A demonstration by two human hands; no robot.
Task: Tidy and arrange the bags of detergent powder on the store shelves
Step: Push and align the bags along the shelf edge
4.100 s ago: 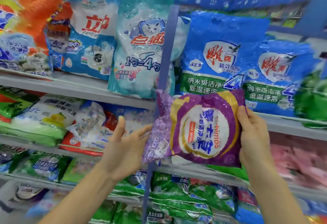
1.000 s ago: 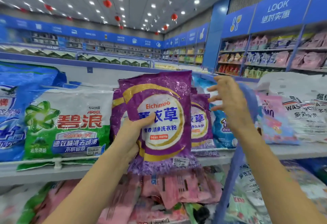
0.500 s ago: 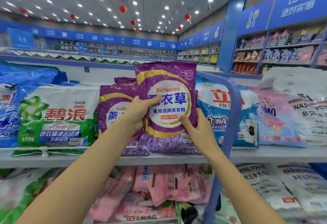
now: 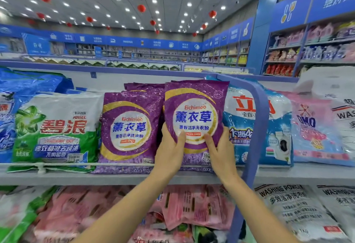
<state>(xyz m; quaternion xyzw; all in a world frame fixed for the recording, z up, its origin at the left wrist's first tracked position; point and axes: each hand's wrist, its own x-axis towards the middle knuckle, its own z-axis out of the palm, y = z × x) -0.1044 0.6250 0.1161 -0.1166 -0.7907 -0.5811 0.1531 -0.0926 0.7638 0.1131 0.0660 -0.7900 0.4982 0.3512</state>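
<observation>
A purple Eichimoo detergent bag (image 4: pixel 194 108) stands upright on the top shelf (image 4: pixel 123 178), just left of the blue upright post (image 4: pixel 256 127). My left hand (image 4: pixel 170 152) grips its lower left edge, thumb on the front. My right hand (image 4: pixel 221 150) grips its lower right edge the same way. A second purple Eichimoo bag (image 4: pixel 128 127) stands right beside it on the left, with more purple bags behind. A green-and-white Ariel bag (image 4: pixel 55 129) stands further left.
Right of the post stand a blue-and-white bag (image 4: pixel 240 127), a pink OMO bag (image 4: pixel 315 129) and a white washing-powder bag (image 4: pixel 343 108). Pink bags (image 4: pixel 192 206) and white bags (image 4: pixel 299 214) fill the shelf below. A blue bag (image 4: pixel 7 108) sits far left.
The purple bag has come down to stand on the shelf beside the other purple one. Both hands have shifted to its lower edges.
</observation>
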